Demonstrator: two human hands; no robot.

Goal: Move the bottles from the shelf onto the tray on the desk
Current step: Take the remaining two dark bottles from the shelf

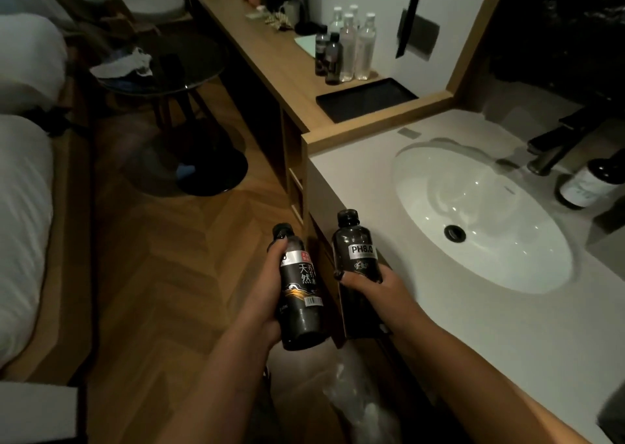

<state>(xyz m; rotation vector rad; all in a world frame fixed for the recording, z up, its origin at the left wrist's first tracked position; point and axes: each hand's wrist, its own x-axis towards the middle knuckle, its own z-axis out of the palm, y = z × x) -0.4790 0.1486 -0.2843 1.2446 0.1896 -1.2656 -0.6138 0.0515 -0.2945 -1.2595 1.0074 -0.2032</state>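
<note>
Room: dim hotel room, herringbone wood floor [162, 274], long wooden desk [270, 57] along the wall, white basin counter [507, 325] nearest the camera.
Tray: black tray [367, 99] at the near end of the desk; nothing stands in it.
Bottles on desk: a cluster of clear and dark bottles [345, 51] stands just beyond the tray, on the desk top, not in it.
Left hand: left hand [267, 288] wrapped round a dark bottle with a silver label band [301, 294], tilted, held over the floor.
Right hand: right hand [375, 284] grips the PH8.0 bottle [358, 257] at mid-body, roughly upright, beside the counter edge.
Shelf: not in view; cannot tell what remains on it.
Progress: judged mid-carry; two bottles in hand, well apart from the tray, none yet set on it.
Left to do: walk to the desk and stand both in the tray; the cluster likely needs placing too.
</note>
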